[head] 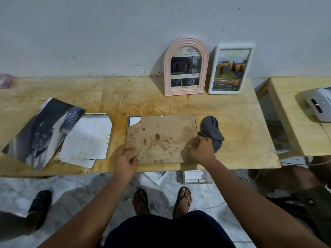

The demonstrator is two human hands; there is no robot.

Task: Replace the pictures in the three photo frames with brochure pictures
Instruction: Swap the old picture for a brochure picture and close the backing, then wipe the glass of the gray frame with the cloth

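Observation:
A thin-edged photo frame (161,138) lies face down on the wooden table (232,122), its stained brown backing board up and a torn corner showing white at the top left. My left hand (125,160) rests on its lower left corner. My right hand (201,149) presses its lower right corner, fingers curled at the edge. A pink arched frame (186,68) and a white rectangular frame (231,68) lean upright against the wall, both with brochure pictures. A dark brochure (43,133) and white printed sheets (87,138) lie at the left.
A grey cloth (213,132) lies just right of the flat frame, beside my right hand. A second wooden table (290,113) at the right carries a white device (320,104). Papers and a small box lie on the floor under the table, near my sandalled feet.

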